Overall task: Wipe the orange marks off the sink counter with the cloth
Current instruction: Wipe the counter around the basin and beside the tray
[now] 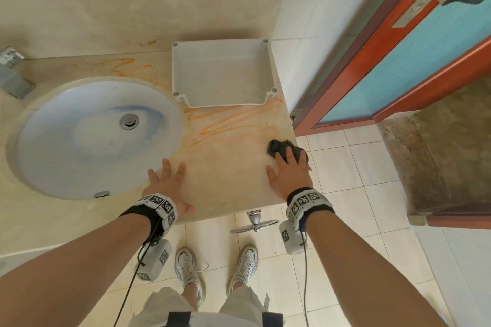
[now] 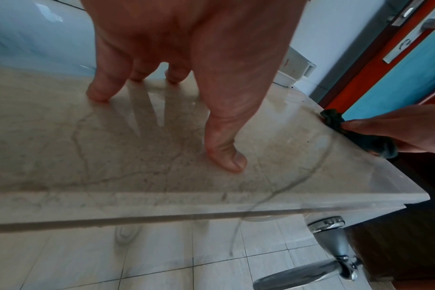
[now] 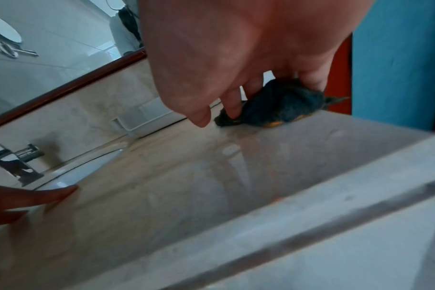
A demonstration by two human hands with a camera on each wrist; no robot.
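Orange scribbled marks [image 1: 233, 119] cross the beige stone counter [image 1: 225, 186] between the sink and a white tray; fainter orange marks [image 1: 125, 65] run behind the sink. A bunched dark cloth [image 1: 276, 147] [image 2: 370, 145] [image 3: 281, 102] lies at the counter's right edge, below the marks. My right hand [image 1: 285, 164] [image 3: 236, 49] sits on top of it, fingers bent over the bundle and thumb out on the counter. My left hand [image 1: 172, 186] [image 2: 186, 58] rests flat on the counter by the sink's rim, fingers spread, holding nothing.
An empty white plastic tray [image 1: 175, 69] stands at the back right of the counter. The round white sink [image 1: 66, 156] fills the left, with a chrome faucet [image 1: 10, 77] behind it. A red-framed blue door [image 1: 398, 61] stands right of the counter. A chrome valve [image 1: 255, 220] hangs below the front edge.
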